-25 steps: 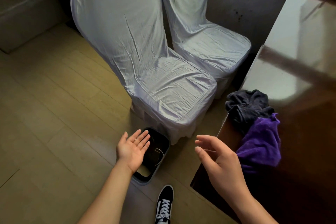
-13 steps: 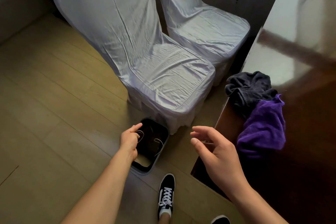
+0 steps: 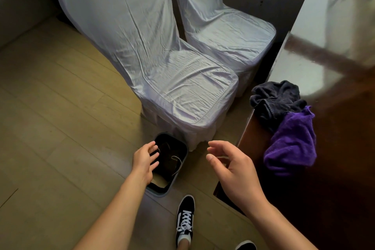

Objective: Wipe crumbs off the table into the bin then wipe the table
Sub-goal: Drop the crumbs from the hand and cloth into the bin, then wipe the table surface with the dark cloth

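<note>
A small dark bin [image 3: 178,183] stands on the wooden floor beside the table's corner, with scraps inside. My left hand [image 3: 144,160] hovers over its left rim, fingers spread and empty. My right hand [image 3: 233,170] is raised between the bin and the dark glossy table [image 3: 341,148], fingers loosely curled and holding nothing. On the table's near edge lie a purple cloth [image 3: 292,144] and a dark grey cloth [image 3: 274,99], touching each other.
Two chairs in pale satin covers [image 3: 166,71] stand just behind the bin, close to the table's edge. My black sneaker [image 3: 185,219] is on the floor right below the bin. Open wooden floor [image 3: 50,128] stretches to the left.
My left hand turned palm down and lowered onto the bin's left rim. The view shifted closer and downward; my right hand stayed open near the table corner.
</note>
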Action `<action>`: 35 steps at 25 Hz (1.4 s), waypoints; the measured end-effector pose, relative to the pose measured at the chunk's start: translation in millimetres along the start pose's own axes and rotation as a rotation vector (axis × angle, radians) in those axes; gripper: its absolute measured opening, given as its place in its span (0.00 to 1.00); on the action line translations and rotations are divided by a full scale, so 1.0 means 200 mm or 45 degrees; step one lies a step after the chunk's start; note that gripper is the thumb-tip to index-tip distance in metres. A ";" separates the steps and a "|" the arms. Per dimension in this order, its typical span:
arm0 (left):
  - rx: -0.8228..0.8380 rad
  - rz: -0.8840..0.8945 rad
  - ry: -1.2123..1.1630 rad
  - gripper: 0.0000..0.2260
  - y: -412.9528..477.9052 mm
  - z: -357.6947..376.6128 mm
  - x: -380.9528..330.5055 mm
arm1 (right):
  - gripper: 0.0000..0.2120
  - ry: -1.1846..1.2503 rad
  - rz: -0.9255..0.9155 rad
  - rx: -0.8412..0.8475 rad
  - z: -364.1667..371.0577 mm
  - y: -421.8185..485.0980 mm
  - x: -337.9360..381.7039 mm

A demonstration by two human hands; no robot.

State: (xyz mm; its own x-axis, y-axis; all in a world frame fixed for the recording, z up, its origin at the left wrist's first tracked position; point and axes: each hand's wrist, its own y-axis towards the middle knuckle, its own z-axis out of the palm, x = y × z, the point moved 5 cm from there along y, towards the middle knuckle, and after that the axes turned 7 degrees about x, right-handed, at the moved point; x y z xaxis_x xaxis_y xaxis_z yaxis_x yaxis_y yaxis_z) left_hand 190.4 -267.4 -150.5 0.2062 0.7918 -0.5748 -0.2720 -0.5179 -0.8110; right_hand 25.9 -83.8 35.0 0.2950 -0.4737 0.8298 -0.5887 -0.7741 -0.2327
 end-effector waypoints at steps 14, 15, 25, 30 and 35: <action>0.541 0.978 1.134 0.19 -0.83 1.16 -0.09 | 0.26 -0.884 0.204 -0.305 -0.94 0.43 -0.19; 0.497 0.964 1.201 0.20 -0.83 1.19 -0.08 | 0.31 -0.957 0.322 -0.147 -0.93 0.51 -0.22; 0.463 1.181 1.555 0.30 -0.92 1.24 0.04 | 0.09 -0.770 0.394 -0.276 -1.33 0.59 -0.43; 0.586 1.474 1.839 0.37 -1.02 1.46 0.15 | 0.08 -0.521 0.433 -0.375 -1.55 0.04 -0.60; 0.578 1.603 1.885 0.37 -0.93 1.69 0.13 | 0.14 -0.757 0.323 -0.424 -1.31 -0.42 -0.74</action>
State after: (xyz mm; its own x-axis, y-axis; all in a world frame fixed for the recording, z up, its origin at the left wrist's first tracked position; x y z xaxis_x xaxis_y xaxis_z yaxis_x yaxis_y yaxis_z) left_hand -71.4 -40.8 22.4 0.1536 -0.8427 -0.5160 -0.9847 -0.1743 -0.0083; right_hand -165.5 160.8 65.3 0.4225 -0.8430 0.3330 -0.8631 -0.4864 -0.1361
